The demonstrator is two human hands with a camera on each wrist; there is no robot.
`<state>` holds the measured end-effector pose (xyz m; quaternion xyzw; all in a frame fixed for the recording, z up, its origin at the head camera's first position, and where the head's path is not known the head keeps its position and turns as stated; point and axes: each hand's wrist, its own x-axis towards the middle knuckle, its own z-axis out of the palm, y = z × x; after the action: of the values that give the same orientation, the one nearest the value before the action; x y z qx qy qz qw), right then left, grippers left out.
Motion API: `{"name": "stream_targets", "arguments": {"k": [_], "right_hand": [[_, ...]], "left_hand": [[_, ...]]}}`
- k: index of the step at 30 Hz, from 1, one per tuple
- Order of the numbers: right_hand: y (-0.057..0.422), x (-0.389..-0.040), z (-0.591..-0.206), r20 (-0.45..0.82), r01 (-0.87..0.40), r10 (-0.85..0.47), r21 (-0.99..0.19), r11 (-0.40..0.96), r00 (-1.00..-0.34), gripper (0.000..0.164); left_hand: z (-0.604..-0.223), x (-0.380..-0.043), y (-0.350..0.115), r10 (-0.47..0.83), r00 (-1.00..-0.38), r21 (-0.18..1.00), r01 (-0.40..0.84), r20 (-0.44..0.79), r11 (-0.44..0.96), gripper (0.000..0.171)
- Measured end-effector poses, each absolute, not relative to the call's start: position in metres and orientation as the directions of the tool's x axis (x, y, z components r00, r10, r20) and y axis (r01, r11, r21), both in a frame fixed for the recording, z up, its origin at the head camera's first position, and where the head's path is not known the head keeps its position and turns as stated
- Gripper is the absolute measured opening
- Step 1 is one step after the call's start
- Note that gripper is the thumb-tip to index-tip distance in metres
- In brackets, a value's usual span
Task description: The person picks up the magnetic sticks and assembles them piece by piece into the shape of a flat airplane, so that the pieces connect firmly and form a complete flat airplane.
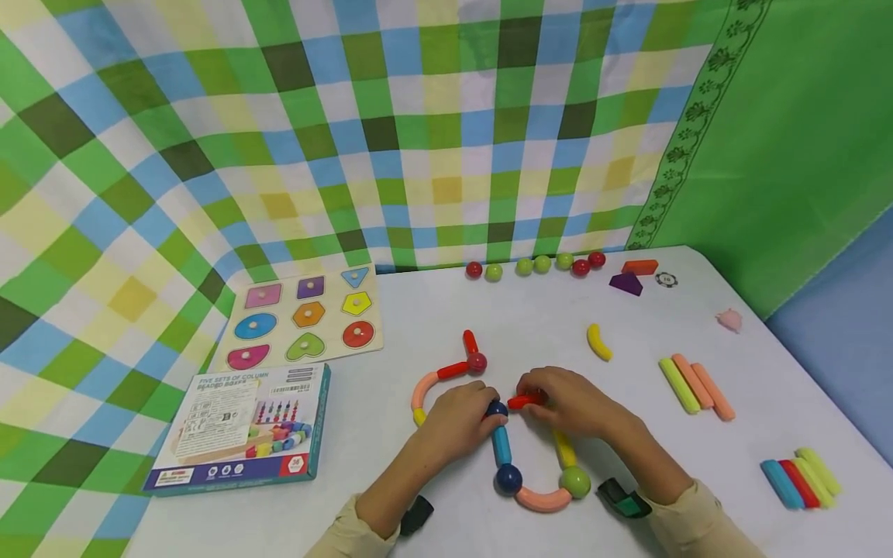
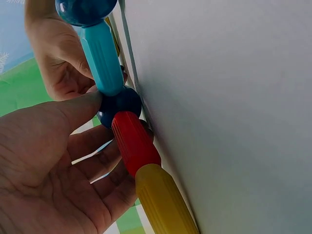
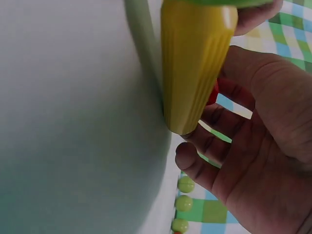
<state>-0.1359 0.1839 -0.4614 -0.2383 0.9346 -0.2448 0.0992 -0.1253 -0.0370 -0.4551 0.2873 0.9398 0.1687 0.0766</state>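
My left hand point(image 1: 456, 422) pinches a dark blue ball point(image 2: 122, 106) between thumb and fingers. A light blue rod point(image 2: 102, 58) and a red rod point(image 2: 136, 144) join that ball, and a yellow rod point(image 2: 165, 200) follows the red one. In the head view, the light blue rod runs down to another dark blue ball point(image 1: 508, 480), then a curved pink piece point(image 1: 544, 501), a green ball point(image 1: 575, 482) and a yellow rod point(image 1: 564, 449). My right hand point(image 1: 575, 404) grips a short red rod point(image 1: 523, 401) near the held ball. The right wrist view shows that yellow rod point(image 3: 197, 68) beside the fingers.
A red ball point(image 1: 477, 362) with red rods and a curved pink piece point(image 1: 423, 389) lies beyond my left hand. A box point(image 1: 240, 434) and shape puzzle point(image 1: 300, 318) stand left. Loose rods point(image 1: 698, 384), a banana-shaped piece point(image 1: 598, 342) and several balls point(image 1: 543, 264) lie around.
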Motion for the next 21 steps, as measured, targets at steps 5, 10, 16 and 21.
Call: {"name": "stream_targets", "arguments": {"k": [5, 10, 16, 21], "right_hand": [[0.1852, -0.1357, -0.4657, -0.062, -0.406, -0.529, -0.57, 0.715, -0.846, 0.026], [0.1861, -0.1351, -0.4657, -0.068, -0.381, -0.515, -0.591, 0.711, -0.855, 0.025], [0.1874, -0.1338, -0.4646, -0.102, -0.328, -0.471, -0.59, 0.738, -0.877, 0.023], [0.1936, -0.135, -0.4643, -0.102, -0.332, -0.493, -0.621, 0.711, -0.864, 0.026]], "left_hand": [[-0.4551, -0.1251, -0.0373, 0.568, -0.822, 0.364, 0.517, -0.04, 0.775, 0.039], [-0.4559, -0.1263, -0.0381, 0.572, -0.82, 0.368, 0.521, -0.037, 0.77, 0.038], [-0.4565, -0.1277, -0.0384, 0.572, -0.819, 0.361, 0.522, -0.041, 0.773, 0.038], [-0.457, -0.1266, -0.0372, 0.566, -0.823, 0.367, 0.511, -0.053, 0.777, 0.038]]}}
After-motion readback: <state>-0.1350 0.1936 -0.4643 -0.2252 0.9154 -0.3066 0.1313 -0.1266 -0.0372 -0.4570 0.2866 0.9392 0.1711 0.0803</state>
